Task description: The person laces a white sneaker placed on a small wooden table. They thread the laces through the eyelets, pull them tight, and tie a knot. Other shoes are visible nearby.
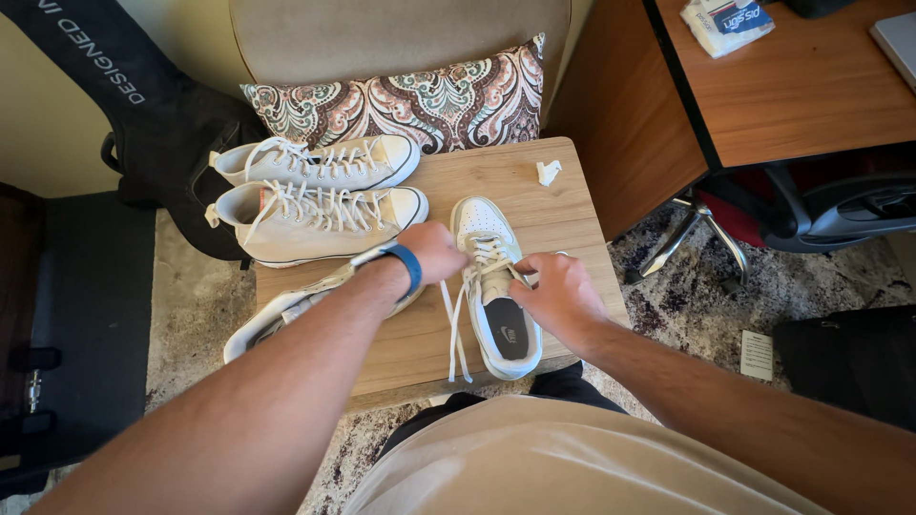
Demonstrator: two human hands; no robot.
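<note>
Bare forearms, a blue wristband [412, 266], beige shirt [572, 458], dark trousers [563, 381].

A white low-top sneaker [496, 286] stands near the middle of a small wooden table [563, 219], toe pointing far. The left hand [431, 250], with a blue band [408, 267] at the wrist, is closed on the shoe's left side, and a loose white lace [452, 329] hangs down from there toward the near edge. The right hand [558, 291] pinches the lace at the right eyelets. A second low sneaker [277, 319] lies under the left forearm. Two white high-top shoes [320, 195] sit side by side at the far left, before a patterned cushion [420, 100].
</note>
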